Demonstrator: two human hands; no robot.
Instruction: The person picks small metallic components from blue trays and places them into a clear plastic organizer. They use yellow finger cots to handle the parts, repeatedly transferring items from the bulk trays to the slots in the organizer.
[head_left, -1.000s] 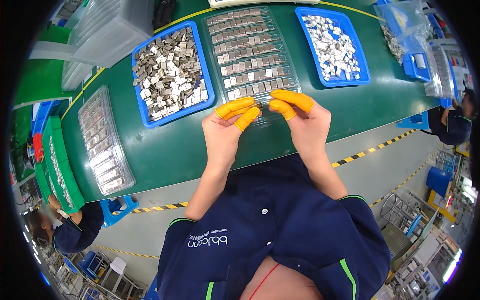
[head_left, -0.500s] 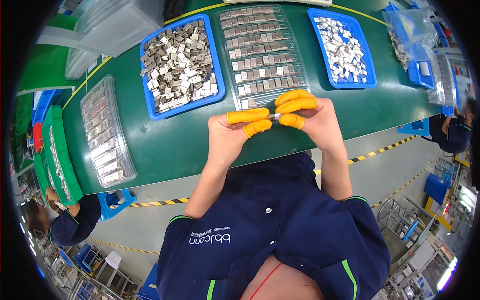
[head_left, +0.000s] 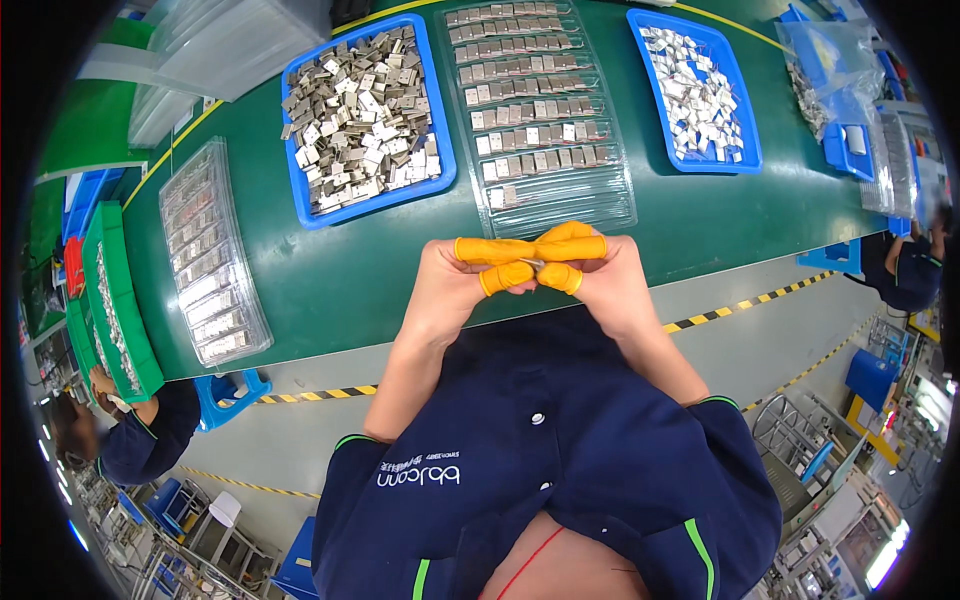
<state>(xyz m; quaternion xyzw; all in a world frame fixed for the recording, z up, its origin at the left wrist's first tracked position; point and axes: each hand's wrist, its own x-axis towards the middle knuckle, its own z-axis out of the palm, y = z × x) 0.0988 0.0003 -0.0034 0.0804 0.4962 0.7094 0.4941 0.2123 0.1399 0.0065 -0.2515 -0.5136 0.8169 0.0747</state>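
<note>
Both my hands meet just in front of the table's near edge, their fingertips covered by yellow finger cots. My left hand (head_left: 448,288) and my right hand (head_left: 615,282) pinch one small metal connector piece (head_left: 539,265) between them, mostly hidden by the fingers. Beyond them lies a clear plastic tray (head_left: 575,205) with rows of small metal connectors; its nearest filled row has one piece at the left end. To its left, a blue tray (head_left: 375,208) is heaped with loose metal connector shells (head_left: 360,120). Small white connector parts (head_left: 690,95) fill another blue tray (head_left: 715,167) at the right.
A second clear tray (head_left: 215,260) of connectors lies on the left of the green table (head_left: 350,290). Green bins (head_left: 122,300) stand at the left end, near a co-worker (head_left: 150,430). Clear bags (head_left: 840,60) and a small blue box (head_left: 846,150) sit far right.
My hands have come back toward my body, away from the clear tray, and closer together. The held piece now shows less between the fingers. One piece at the nearest row's left end is uncovered.
</note>
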